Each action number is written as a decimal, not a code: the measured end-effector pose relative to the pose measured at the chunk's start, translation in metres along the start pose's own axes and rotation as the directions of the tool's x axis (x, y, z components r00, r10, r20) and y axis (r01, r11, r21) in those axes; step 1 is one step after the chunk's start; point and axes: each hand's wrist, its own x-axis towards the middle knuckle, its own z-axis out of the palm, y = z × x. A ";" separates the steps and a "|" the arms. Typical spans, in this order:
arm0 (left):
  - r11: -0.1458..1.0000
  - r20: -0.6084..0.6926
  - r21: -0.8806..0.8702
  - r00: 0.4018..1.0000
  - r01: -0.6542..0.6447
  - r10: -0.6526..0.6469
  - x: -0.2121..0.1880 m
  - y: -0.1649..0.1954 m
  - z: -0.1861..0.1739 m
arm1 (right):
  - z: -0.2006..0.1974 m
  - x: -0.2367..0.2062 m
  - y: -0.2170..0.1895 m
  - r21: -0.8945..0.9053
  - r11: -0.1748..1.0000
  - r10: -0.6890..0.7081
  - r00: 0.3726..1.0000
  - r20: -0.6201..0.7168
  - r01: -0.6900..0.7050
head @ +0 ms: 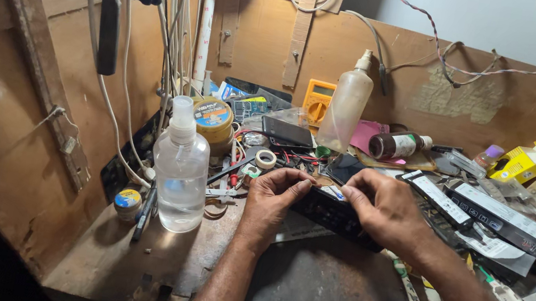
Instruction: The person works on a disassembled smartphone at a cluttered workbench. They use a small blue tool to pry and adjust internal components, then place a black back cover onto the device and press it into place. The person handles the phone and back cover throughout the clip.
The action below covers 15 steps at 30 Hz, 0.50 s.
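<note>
Gripping a black oblong device [336,214] from both ends, the hands meet over the middle of the cluttered tabletop [127,256]. The left hand [271,200] curls round the device's left end, fingers pressed on its top edge; the right hand [385,209] pinches a small white-and-blue piece [332,192] against the upper edge. The device lies low over the dark mat [331,299]. A clear spray bottle [180,166] stands well to the left, a roll of tape [265,158] just behind the left hand, and long black boxes [483,212] lie to the right
</note>
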 end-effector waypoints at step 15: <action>1.000 0.009 -0.013 1.000 0.014 -0.014 -0.001 0.003 0.001 | 0.000 -0.013 -0.009 -0.029 0.981 -0.195 0.978 -0.077 0.193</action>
